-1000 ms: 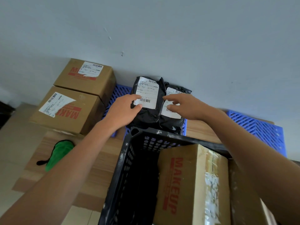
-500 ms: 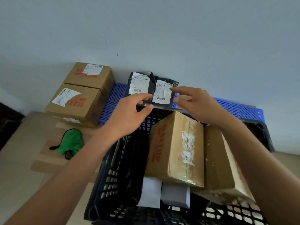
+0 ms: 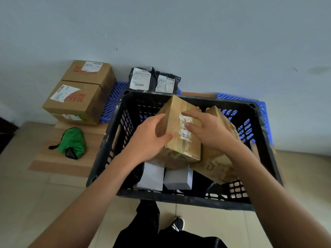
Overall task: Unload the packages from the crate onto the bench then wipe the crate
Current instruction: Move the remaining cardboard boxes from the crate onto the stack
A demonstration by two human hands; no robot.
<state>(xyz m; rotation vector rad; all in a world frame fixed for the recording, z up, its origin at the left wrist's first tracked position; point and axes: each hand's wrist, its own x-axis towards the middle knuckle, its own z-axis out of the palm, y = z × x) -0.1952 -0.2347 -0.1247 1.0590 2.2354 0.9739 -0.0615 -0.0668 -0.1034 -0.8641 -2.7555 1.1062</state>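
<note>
A black plastic crate (image 3: 114, 140) is seen from above, and inside it a tilted cardboard box (image 3: 180, 133) is gripped from both sides: the left hand (image 3: 148, 138) is curled round its left face with the thumb laid on the taped top, and the right hand (image 3: 209, 131) is pressed on the top and right side with fingers bent over it. A second cardboard box (image 3: 218, 163) is leaned against the first, just to its right, and two pale flat packages (image 3: 152, 176) are lain on the crate floor beneath them. Beyond the crate, two black mailer bags (image 3: 154, 79) with white labels are stood against the wall on a blue slatted pallet (image 3: 114, 93). To the left, two further cartons (image 3: 78, 99) are set side by side, touching. A green cloth (image 3: 71, 142) is laid on the wooden worktop (image 3: 59, 163) near the crate's left wall. Below, a dark trouser leg and a shoe (image 3: 177, 223) are seen on the tiled floor.
</note>
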